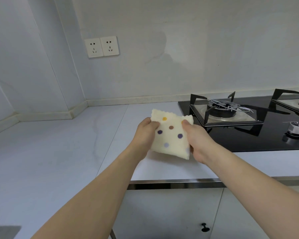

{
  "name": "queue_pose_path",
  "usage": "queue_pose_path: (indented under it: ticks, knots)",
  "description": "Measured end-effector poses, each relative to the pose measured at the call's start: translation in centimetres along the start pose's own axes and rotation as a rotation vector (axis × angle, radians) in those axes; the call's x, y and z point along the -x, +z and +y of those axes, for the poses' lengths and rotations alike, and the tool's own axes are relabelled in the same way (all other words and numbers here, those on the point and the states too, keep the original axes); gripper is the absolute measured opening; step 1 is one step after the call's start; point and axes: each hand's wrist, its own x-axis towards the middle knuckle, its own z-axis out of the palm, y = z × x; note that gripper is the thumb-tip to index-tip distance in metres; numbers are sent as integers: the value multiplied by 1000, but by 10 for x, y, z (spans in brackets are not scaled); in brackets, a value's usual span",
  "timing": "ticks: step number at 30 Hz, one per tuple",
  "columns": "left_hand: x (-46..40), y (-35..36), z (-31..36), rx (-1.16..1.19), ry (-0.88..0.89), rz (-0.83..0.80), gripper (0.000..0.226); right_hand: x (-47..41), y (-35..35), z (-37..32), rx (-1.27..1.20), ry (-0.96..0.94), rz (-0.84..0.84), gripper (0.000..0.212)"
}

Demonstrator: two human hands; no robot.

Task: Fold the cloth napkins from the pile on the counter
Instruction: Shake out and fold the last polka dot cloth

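While the napkin (171, 135) was already down to a small, thick square, cream with coloured dots, it was not yet laid flat on the worktop (59, 144); it hung lifted just above the surface, near the front edge and just beside the black hob (248, 135). I judged this one nearly finished, with only the setting down left. No pile showed anywhere in view, so how many remained I could not tell. The left hand (145, 133) pinched the napkin's left edge, thumb curled on top near the upper corner. The right hand (197, 142) gripped the right edge, thumb pressed on the face, fingers wrapped behind. Both forearms reached forward, converging on the cloth.
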Motion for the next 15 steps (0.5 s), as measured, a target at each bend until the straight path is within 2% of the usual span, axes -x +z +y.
queue_pose_path:
  ticks: [4,7,11,15]
  knots:
    - [6,0,7,-47,-29,47,33,6,3,3,89,-146,57,31]
    - [8,1,8,-112,44,86,25,11,3,3,73,-188,92,30]
    - [14,4,8,-182,144,124,23,17,0,5,169,-202,182,44]
    - [18,10,5,-209,190,148,23,23,-1,9,273,-319,258,37]
